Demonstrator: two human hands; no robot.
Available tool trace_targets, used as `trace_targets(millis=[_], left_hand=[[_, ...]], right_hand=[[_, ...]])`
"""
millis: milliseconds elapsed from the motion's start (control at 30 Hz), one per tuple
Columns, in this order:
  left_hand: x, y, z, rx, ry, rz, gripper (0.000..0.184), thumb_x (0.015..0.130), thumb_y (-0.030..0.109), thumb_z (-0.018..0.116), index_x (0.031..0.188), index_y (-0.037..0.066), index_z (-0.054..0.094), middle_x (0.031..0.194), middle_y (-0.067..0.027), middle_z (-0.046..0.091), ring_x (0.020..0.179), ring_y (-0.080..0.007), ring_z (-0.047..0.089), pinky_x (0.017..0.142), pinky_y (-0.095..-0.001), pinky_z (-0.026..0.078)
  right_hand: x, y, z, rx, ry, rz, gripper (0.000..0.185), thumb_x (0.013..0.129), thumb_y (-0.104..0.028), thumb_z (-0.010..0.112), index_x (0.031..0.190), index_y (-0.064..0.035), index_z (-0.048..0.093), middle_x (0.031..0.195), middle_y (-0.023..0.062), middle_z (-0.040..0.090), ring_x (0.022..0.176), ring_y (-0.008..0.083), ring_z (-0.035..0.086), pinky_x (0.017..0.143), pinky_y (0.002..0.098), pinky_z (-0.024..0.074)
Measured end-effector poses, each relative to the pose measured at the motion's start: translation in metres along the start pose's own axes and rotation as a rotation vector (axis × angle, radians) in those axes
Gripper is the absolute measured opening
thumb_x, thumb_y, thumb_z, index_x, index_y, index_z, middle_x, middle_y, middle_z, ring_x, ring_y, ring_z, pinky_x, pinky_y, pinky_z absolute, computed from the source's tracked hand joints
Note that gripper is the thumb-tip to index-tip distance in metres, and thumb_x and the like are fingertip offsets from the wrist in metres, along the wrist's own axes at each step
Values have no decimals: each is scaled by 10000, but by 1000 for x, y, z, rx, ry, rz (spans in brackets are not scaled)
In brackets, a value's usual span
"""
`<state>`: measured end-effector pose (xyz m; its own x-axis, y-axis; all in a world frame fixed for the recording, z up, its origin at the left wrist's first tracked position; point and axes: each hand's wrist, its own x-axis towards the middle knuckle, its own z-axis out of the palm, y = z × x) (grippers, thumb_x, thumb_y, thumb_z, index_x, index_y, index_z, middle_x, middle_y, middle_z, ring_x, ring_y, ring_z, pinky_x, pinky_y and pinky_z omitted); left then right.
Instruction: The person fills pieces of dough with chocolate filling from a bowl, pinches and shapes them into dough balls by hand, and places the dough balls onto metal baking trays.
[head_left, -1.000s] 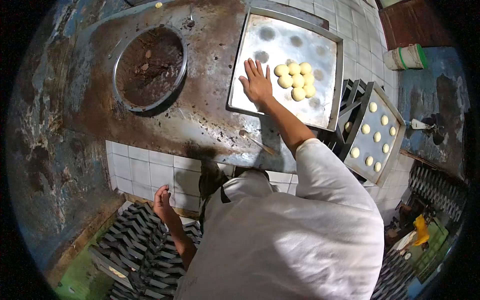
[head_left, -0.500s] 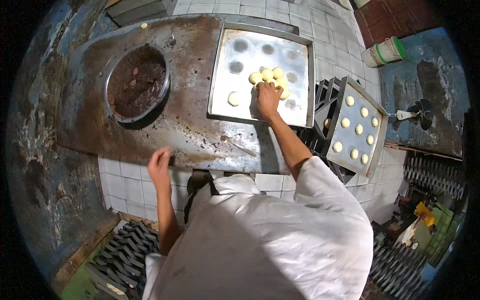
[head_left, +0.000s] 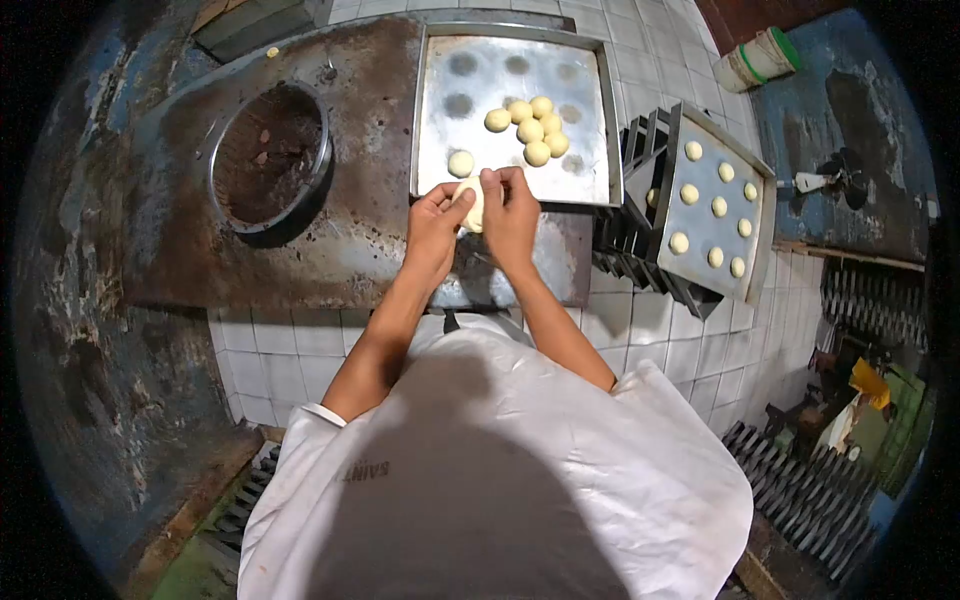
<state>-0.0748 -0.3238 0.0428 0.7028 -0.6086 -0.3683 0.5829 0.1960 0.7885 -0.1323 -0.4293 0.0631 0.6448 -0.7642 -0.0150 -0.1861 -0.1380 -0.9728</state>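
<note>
Between my two hands is a pale yellow dough piece [head_left: 473, 208], pinched by the fingers of both, just over the front edge of a metal tray [head_left: 605, 120]. My left hand [head_left: 434, 232] grips it from the left, my right hand [head_left: 511, 215] from the right. Part of the dough is hidden behind my fingers. Just beyond them a single dough ball [head_left: 461, 164] lies in the tray. Several more balls [head_left: 530, 131] sit clustered farther back, most of them touching. Dark round marks show on the tray's bottom.
A metal bowl [head_left: 325, 160] with dark brown contents stands at the left of the worn table [head_left: 370, 150]. At the right, a second tray [head_left: 760, 230] of spaced dough balls rests tilted on dark racks [head_left: 640, 235]. Beyond it is a white bucket [head_left: 745, 68] with a green rim.
My left hand has come up from the left to the tray's front edge. My right hand has drawn back from the cluster, and a dough piece is now held between both hands.
</note>
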Motion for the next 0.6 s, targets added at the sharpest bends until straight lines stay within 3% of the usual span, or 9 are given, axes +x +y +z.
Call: trace_targets(millis=[100, 167, 200, 267, 300, 333, 433, 533, 600], left_hand=[[-14, -3, -17, -244, 17, -88, 331, 1030, 207, 592, 1275, -15, 571, 1200, -85, 660, 1094, -190, 647, 972, -348, 508], [-25, -4, -41, -465, 25, -166, 371, 1040, 243, 577, 1302, -16, 538, 1254, -116, 635, 1178, -232, 617, 1038, -394, 487], [-37, 9, -48, -402, -68, -175, 423, 1054, 286, 544, 1343, -17, 495, 1326, -149, 592, 1252, -272, 572, 1108, -440, 440], [-43, 16, -76, -547, 16, -175, 434, 1060, 305, 524, 1352, -16, 492, 1352, -156, 575, 1270, -278, 557, 1121, -444, 425], [-48, 22, -91, -682, 90, -177, 447, 1066, 323, 505, 1360, -14, 488, 1378, -162, 558, 1288, -285, 542, 1133, -448, 411], [-56, 41, -99, -733, 134, -175, 475, 1044, 360, 557, 1307, -35, 529, 1272, -138, 614, 1218, -270, 578, 1083, -435, 435], [-62, 42, -157, -677, 360, -82, 411, 1026, 295, 598, 1281, -24, 548, 1249, -118, 623, 1202, -249, 586, 1073, -417, 439], [-76, 46, -228, -657, 453, -7, 338, 1006, 246, 627, 1241, 7, 579, 1220, -94, 633, 1175, -225, 597, 1060, -403, 452], [-89, 63, -263, -692, 510, 39, 316, 1004, 249, 629, 1239, 42, 587, 1221, -77, 634, 1167, -218, 602, 1053, -404, 460]], right_hand=[[-17, 43, 20, 36, -90, 61, 340, 1020, -309, 599, 971, 26, 628, 788, 168, 645, 760, 211, 622, 724, 394, 498], [-28, 81, 32, 657, -315, 471, 363, 1027, -343, 585, 1000, 15, 635, 833, 149, 639, 763, 204, 619, 714, 378, 499], [-29, 57, 10, 718, -525, 753, 389, 1025, -392, 589, 1043, -7, 642, 878, 120, 619, 788, 183, 603, 730, 337, 498], [-41, 103, 12, -175, -413, 207, 392, 1017, -386, 603, 1093, -2, 621, 946, 101, 657, 879, 224, 630, 778, 369, 507], [-50, 131, 11, -680, -355, -177, 356, 956, -356, 670, 1097, -31, 635, 1039, 130, 640, 976, 313, 605, 830, 439, 492], [-57, 133, 5, -999, -444, -231, 340, 903, -308, 702, 1107, -45, 634, 1108, 153, 599, 1070, 362, 554, 874, 491, 454], [-69, 172, 0, -1093, -499, -434, 198, 900, -163, 654, 1062, -60, 608, 1154, 164, 560, 1113, 374, 521, 886, 486, 428], [-57, 96, 39, -969, -588, -352, 154, 857, -51, 650, 986, -54, 566, 1030, 175, 605, 996, 377, 590, 807, 483, 464], [-42, 51, 78, -711, -721, -151, 192, 810, 27, 638, 934, -41, 509, 853, 189, 619, 806, 407, 624, 682, 484, 478]])
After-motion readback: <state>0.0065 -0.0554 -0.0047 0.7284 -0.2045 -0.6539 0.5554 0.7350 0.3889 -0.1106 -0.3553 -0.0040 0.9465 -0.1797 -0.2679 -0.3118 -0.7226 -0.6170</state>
